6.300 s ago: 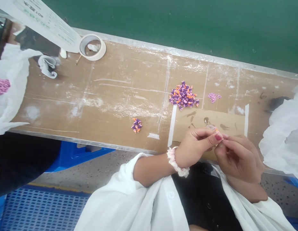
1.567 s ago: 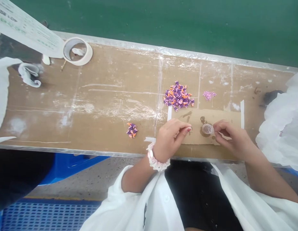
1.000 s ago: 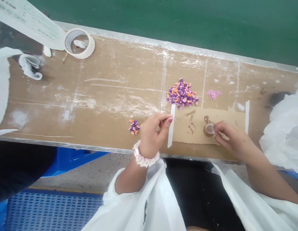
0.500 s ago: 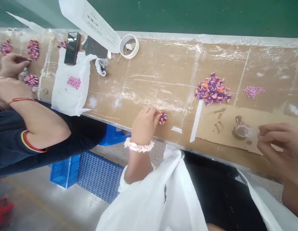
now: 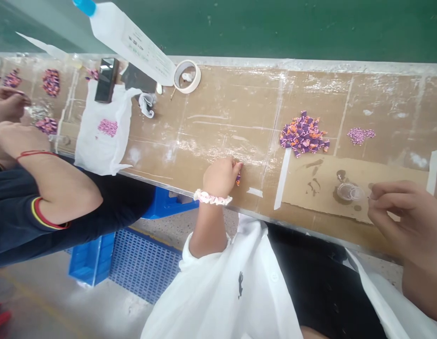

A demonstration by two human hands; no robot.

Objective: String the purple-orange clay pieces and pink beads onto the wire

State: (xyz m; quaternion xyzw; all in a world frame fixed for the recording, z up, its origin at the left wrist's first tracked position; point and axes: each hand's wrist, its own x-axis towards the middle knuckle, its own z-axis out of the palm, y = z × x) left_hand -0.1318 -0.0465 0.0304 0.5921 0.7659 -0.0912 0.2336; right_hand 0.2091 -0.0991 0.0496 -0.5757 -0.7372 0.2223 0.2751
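My left hand (image 5: 220, 178), with a frilled white band at its wrist, rests at the table's front part with its fingers drawn together. It partly covers a small group of purple and orange pieces (image 5: 238, 179); what the fingertips hold is hidden. At the right, my right hand (image 5: 401, 205) is closed in a pinch beside a small clear round dish (image 5: 346, 191). Whatever is in that pinch is too small to name. The dish stands on a stained cardboard sheet (image 5: 303, 193). Behind it lies a heap of purple and orange pieces (image 5: 303, 134).
A pile of small pink pieces (image 5: 360, 135) lies far right. Toward the left are a tape roll (image 5: 193, 85), a white bottle (image 5: 133, 44), a phone (image 5: 106, 80) and a white plastic bag (image 5: 103, 150) bearing pink bits. A co-worker's arm (image 5: 59, 181) reaches over the left end.
My left hand has shifted slightly away from the table's front edge and covers more of the small purple and orange group. My right hand keeps its pinch by the dish. The view has tilted slightly.
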